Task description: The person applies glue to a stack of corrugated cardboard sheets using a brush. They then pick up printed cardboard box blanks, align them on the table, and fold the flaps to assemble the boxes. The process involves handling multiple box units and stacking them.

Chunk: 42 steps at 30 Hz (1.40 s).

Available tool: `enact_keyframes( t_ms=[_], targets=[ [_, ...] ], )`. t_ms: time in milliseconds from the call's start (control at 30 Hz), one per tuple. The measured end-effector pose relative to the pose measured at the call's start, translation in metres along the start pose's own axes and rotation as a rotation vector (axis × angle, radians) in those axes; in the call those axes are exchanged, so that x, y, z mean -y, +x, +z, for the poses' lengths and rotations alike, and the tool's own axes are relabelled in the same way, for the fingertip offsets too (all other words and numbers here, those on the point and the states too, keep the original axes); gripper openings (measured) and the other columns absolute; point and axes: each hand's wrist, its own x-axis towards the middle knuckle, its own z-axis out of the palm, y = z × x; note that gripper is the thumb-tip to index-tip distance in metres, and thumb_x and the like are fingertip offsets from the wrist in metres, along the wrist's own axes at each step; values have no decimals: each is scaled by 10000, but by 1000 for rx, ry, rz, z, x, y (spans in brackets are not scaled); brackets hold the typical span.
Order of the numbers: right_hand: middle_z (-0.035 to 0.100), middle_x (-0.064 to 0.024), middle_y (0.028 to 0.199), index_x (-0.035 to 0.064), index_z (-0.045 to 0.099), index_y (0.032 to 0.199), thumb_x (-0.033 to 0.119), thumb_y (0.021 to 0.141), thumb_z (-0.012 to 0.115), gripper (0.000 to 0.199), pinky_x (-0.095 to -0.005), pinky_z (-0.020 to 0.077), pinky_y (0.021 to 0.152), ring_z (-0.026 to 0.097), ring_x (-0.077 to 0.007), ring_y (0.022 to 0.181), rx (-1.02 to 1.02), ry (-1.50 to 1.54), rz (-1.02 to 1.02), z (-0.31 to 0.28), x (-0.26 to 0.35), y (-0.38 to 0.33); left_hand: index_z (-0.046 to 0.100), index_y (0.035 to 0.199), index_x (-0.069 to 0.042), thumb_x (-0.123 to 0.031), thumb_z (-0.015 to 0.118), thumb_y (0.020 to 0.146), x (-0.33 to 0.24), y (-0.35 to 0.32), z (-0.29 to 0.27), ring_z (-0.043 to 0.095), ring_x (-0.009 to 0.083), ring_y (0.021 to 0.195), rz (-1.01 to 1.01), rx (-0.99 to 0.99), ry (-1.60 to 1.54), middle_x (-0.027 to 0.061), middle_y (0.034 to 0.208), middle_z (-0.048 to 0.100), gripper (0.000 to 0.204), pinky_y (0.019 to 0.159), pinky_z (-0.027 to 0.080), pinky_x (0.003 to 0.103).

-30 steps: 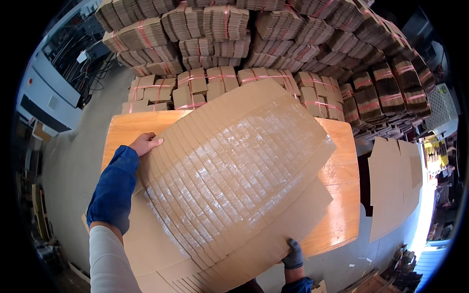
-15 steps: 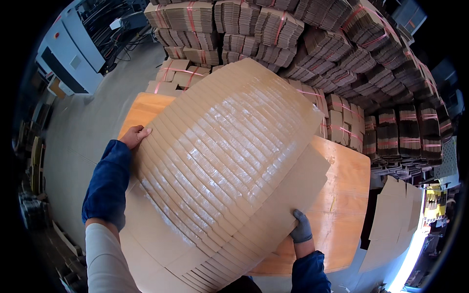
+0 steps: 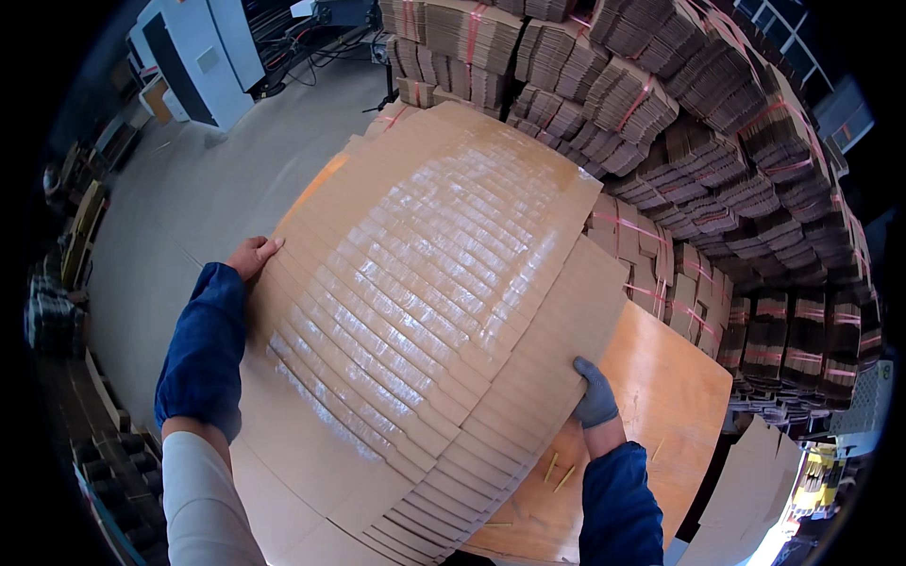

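Observation:
A fanned stack of flat brown cardboard sheets (image 3: 425, 283) spreads over the middle of the view, each sheet set back from the one beneath like shingles. Whitish, glossy smears run across the exposed strips. My left hand (image 3: 253, 257), bare below a blue sleeve, grips the stack's left edge with the thumb on top. At the right edge, my right hand (image 3: 595, 391) in a grey glove has its thumb over the sheets, and its other fingers are hidden underneath. Slots show along the near edge of the stack.
An orange-brown wooden tabletop (image 3: 661, 377) lies under the stack, with a few thin yellowish strips (image 3: 564, 478) on it. Behind rise bundles of folded cardboard (image 3: 717, 170) tied with pink straps. More cardboard sheets (image 3: 746, 491) stand at right. A pale cabinet (image 3: 203, 61) stands far left.
The view has swung so that the background sits farther right. My right hand has moved up along the stack's right edge, and the lower right sheets are more evenly fanned. Both hands keep their grip.

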Motion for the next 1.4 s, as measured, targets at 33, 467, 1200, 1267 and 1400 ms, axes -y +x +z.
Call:
enact_keyframes(
  t_ms=[33,467,1200,1267,1400],
  targets=[
    [574,-164,1308,25,463,1383,142,894,640,533,-459,500,1002,573,-327,1188,-9,-42,2,4,6,1,613,1232,51,-658,606,850,1,-5,-1,648,282,1035,-18,-13,-2,181,1112,680,806,911,494,392],
    [653,-125,1171,26,558,1278,249,889,699,470,-443,546,880,647,-289,1051,2,-568,22,43,72,41,638,1184,55,-709,604,810,-14,-35,-18,656,300,1015,-77,-91,37,199,1089,684,851,899,494,406],
    [426,-215,1451,89,570,1314,425,830,715,607,-590,243,1128,418,-383,1310,192,-1978,-870,154,-55,-70,722,1028,-47,-696,528,867,-60,-68,-63,646,347,1042,-55,-341,652,182,1032,707,696,880,499,431],
    [407,-219,1471,85,559,1330,413,837,710,612,-565,239,1145,396,-394,1331,197,-1993,-860,154,-52,-66,680,1139,-58,-652,531,892,-76,-85,-93,640,344,1063,-123,-492,473,172,1084,698,660,903,493,434],
    [359,-222,1506,83,531,1363,385,838,712,633,-539,220,1166,357,-403,1365,202,-1960,-814,154,-59,-63,600,1270,-94,-565,575,913,-9,-204,-122,613,330,1115,-70,-765,487,138,1202,660,592,923,486,433]
  ],
)
